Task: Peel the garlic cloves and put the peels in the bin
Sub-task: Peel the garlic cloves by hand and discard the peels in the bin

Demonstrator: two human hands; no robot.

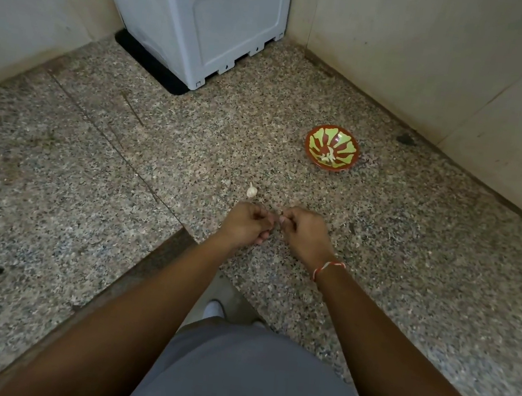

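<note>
Left hand (248, 221) and right hand (304, 231) met fingertip to fingertip, curled, pinching something too small to identify. Small white garlic bulb (251, 191) lay on speckled granite counter (95, 144) just beyond. Red-and-green patterned bowl (332, 137) held pale scraps, right. Grey plastic box (206, 20) behind.

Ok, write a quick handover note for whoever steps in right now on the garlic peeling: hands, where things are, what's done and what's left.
Left hand and right hand: both curled, fingertips meeting over the granite counter, apparently pinching a small clove between them; the clove itself is too hidden to confirm.
Garlic bulb: on the counter just beyond the hands, untouched.
Red and green bowl: further back on the right, holding a few pale pieces, cloves or peels, I cannot tell which.
Bin: none clearly in view.
Done: some garlic handled, judging by the bowl.
Left: finish this clove, break down the remaining bulb, get the peels into the bin.
</note>
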